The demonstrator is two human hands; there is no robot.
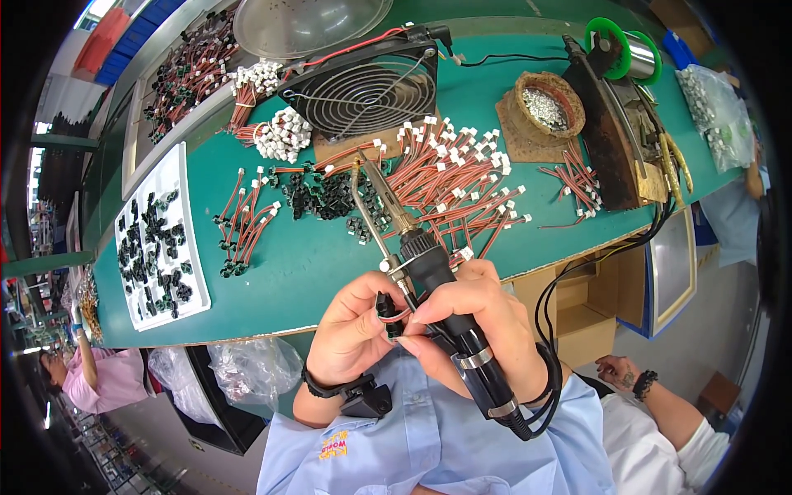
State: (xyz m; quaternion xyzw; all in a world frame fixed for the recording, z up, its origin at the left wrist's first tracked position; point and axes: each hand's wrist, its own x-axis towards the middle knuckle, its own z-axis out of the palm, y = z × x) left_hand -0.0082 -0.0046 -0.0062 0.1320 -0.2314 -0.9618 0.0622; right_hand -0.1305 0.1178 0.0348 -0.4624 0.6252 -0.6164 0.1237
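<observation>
My left hand (340, 340) is closed in a pinch on a small black component (385, 305), from which a short red and black wire bends toward my right hand. A soldering iron (426, 262) with a thin solder feed tube (368, 216) lies across my right hand (503, 334), whose fingers wrap round its black handle. The right thumb and forefinger meet close to the component; whether they also grip the wire is hard to see. The iron's tip points up and away, over a heap of black components (318, 194) and red-black wires with white connectors (445, 165).
A white tray (198, 280) of black parts stands left. Behind are a fan (363, 95), wire bundles (282, 136) and a round solder pot (528, 87). A green solder spool (606, 37) and iron stand (610, 157) are right. A co-worker's hand (620, 373) rests lower right.
</observation>
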